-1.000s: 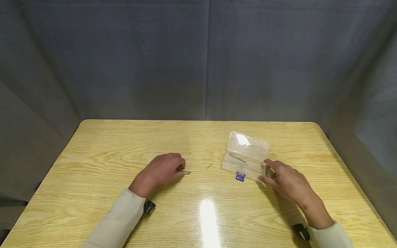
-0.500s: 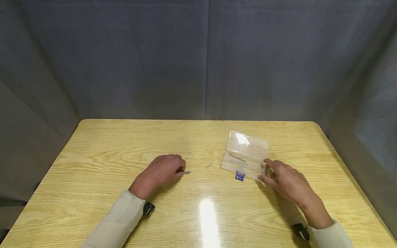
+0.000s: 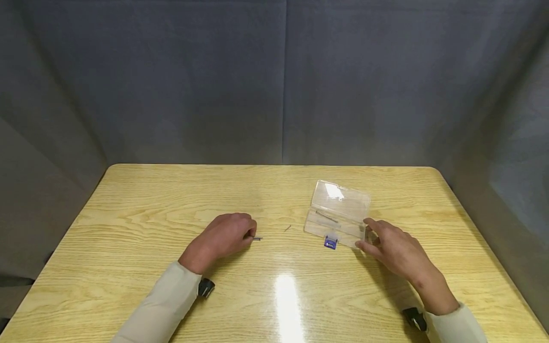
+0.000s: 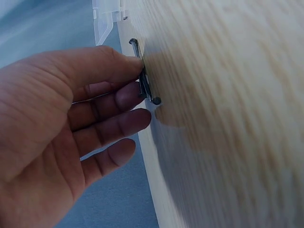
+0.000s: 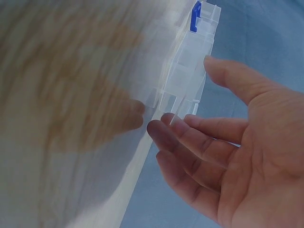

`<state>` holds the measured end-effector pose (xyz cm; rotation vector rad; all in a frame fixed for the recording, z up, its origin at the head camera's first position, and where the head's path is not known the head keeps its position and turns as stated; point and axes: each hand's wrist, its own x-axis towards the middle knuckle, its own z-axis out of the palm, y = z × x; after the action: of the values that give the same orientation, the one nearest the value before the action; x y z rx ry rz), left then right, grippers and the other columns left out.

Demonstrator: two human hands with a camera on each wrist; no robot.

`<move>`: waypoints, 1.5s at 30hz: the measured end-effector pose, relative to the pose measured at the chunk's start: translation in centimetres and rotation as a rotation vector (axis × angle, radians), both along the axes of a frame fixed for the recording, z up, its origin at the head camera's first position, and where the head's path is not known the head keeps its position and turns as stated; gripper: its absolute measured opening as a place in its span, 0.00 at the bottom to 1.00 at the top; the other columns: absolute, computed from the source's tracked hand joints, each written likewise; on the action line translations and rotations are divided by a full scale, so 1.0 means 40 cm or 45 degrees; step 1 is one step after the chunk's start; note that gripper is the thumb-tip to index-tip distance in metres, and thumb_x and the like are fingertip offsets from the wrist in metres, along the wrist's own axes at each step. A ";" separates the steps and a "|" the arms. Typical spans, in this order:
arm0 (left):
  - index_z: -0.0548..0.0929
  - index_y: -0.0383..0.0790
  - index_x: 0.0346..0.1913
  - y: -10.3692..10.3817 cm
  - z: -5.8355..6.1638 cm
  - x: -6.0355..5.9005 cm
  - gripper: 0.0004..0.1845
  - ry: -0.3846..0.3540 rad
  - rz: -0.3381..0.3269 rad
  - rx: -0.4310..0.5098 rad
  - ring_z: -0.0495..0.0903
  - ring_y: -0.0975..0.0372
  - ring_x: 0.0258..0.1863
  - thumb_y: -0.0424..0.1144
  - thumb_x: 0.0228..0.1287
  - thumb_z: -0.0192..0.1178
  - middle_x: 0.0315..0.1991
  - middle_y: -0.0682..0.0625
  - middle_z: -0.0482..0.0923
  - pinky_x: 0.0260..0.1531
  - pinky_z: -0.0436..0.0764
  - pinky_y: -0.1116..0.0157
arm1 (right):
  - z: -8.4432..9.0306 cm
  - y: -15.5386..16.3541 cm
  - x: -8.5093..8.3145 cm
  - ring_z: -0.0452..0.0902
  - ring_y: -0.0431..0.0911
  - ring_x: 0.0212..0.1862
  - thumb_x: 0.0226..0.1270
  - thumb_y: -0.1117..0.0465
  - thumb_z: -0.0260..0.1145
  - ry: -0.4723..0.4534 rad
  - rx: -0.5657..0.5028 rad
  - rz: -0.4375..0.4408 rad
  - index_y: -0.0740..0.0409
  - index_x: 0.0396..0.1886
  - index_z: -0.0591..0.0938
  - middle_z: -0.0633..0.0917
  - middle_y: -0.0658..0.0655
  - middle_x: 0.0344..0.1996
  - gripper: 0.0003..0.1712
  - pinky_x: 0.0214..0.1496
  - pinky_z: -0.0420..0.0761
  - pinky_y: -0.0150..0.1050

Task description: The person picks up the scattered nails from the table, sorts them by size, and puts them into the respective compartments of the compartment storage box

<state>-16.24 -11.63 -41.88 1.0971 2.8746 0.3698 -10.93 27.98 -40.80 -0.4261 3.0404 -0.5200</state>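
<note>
My left hand (image 3: pixel 225 234) pinches a few small metal nails (image 4: pixel 144 78) between thumb and fingertips, low over the wooden table. Their heads point different ways in the left wrist view. To the right stands a clear plastic box (image 3: pixel 315 228) with its lid (image 3: pixel 349 202) laid back and a blue latch (image 3: pixel 330 242) at its front. One long nail (image 3: pixel 327 216) lies inside the box. My right hand (image 3: pixel 396 250) holds the box's right end, thumb at the front edge and index finger at the far side. The other right fingers curl loosely beside it.
A single small nail (image 3: pixel 288 228) lies on the table (image 3: pixel 171 190) between my left hand and the box. Grey curtains (image 3: pixel 193 85) hang behind and at both sides of the table.
The nails at my left fingertips have shifted slightly, and their ends now stick out less and lie closer together. My right hand and the box stay nearly still.
</note>
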 end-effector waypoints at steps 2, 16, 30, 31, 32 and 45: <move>0.73 0.50 0.23 0.001 0.002 -0.001 0.17 -0.033 0.016 0.010 0.66 0.65 0.25 0.29 0.67 0.62 0.23 0.59 0.67 0.25 0.68 0.66 | 0.001 0.000 0.000 0.83 0.51 0.40 0.69 0.48 0.72 0.003 -0.006 0.002 0.67 0.68 0.75 0.85 0.59 0.44 0.37 0.35 0.81 0.55; 0.76 0.47 0.26 0.000 0.009 -0.008 0.14 -0.152 -0.029 0.072 0.69 0.63 0.28 0.24 0.61 0.60 0.25 0.59 0.70 0.30 0.72 0.65 | 0.002 0.001 -0.003 0.83 0.51 0.40 0.70 0.49 0.72 -0.010 -0.032 0.009 0.68 0.68 0.74 0.84 0.61 0.44 0.37 0.35 0.81 0.54; 0.77 0.44 0.28 0.006 0.009 -0.005 0.13 -0.120 -0.063 0.094 0.68 0.64 0.27 0.22 0.61 0.60 0.27 0.57 0.70 0.30 0.72 0.66 | 0.002 0.001 -0.005 0.84 0.50 0.38 0.68 0.54 0.74 0.010 -0.077 0.029 0.71 0.66 0.75 0.85 0.64 0.46 0.35 0.35 0.81 0.51; 0.77 0.44 0.28 0.007 0.011 -0.005 0.13 -0.118 -0.060 0.094 0.68 0.64 0.27 0.22 0.61 0.60 0.27 0.57 0.70 0.30 0.72 0.66 | 0.002 0.001 -0.005 0.84 0.50 0.38 0.68 0.54 0.74 0.008 -0.075 0.029 0.71 0.66 0.75 0.85 0.64 0.45 0.35 0.35 0.81 0.51; 0.76 0.44 0.28 0.007 0.014 -0.005 0.13 -0.114 -0.059 0.094 0.68 0.64 0.27 0.22 0.60 0.60 0.27 0.57 0.70 0.29 0.72 0.66 | 0.002 0.001 -0.005 0.84 0.50 0.38 0.68 0.53 0.74 0.006 -0.077 0.027 0.71 0.66 0.75 0.85 0.63 0.45 0.35 0.34 0.81 0.51; 0.72 0.46 0.27 0.026 0.029 -0.009 0.15 -0.099 -0.118 0.134 0.64 0.64 0.26 0.21 0.59 0.58 0.25 0.56 0.66 0.28 0.68 0.67 | 0.002 0.001 -0.004 0.84 0.50 0.39 0.69 0.52 0.73 -0.008 -0.064 0.014 0.69 0.67 0.75 0.85 0.62 0.44 0.35 0.33 0.82 0.51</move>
<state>-16.59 -10.61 -40.70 1.1993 2.7532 0.5516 -11.09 28.03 -40.70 -0.4418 3.0230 -0.5967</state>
